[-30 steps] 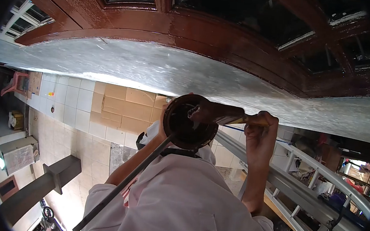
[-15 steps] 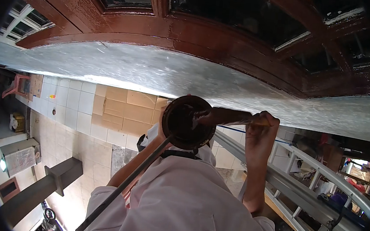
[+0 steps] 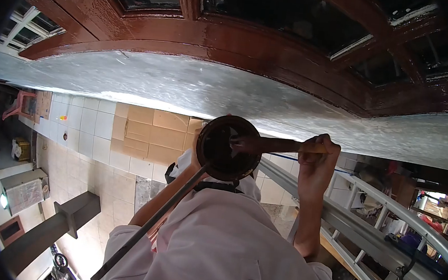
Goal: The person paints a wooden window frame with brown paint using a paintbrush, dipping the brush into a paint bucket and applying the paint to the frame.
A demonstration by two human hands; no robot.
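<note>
A round, dark paint can (image 3: 217,123) is held up in front of my chest, dark brown paint inside. My left hand (image 3: 196,156) supports it from behind and below, mostly hidden by the can. My right hand (image 3: 319,153) grips a paintbrush (image 3: 277,145) by its wooden handle. The brush lies nearly level across the can's right rim, its paint-coated bristles over the opening. A long dark stick (image 3: 150,221) runs from the can's lower rim down to the left, past my left forearm.
Glossy red-brown window frames (image 3: 233,38) run along the top above a grey wall ledge (image 3: 186,81). An aluminium ladder (image 3: 357,226) stands close on the right. Flattened cardboard (image 3: 150,131) covers floor tiles below; a grey post (image 3: 62,222) rises at lower left.
The brush has turned and shifted slightly, now looking narrower and more level over the can. My right hand has moved a little to the right; the can stays put.
</note>
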